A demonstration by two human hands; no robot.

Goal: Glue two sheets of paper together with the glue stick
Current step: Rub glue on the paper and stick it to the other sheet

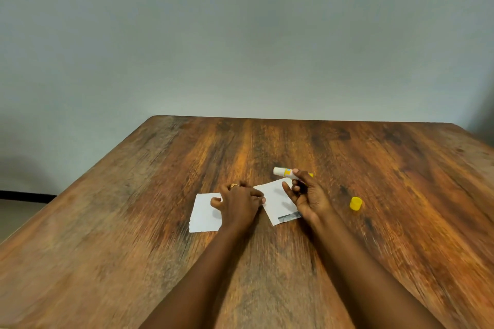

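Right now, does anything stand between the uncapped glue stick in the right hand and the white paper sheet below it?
Nothing visible does. The right hand holds the white-and-yellow glue stick just past the far edge of the right white paper sheet. The left hand rests only on that sheet's left edge, and the yellow plastic cap lies apart, to the right.

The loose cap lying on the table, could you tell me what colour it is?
Yellow; the cap shows clearly in the head view.
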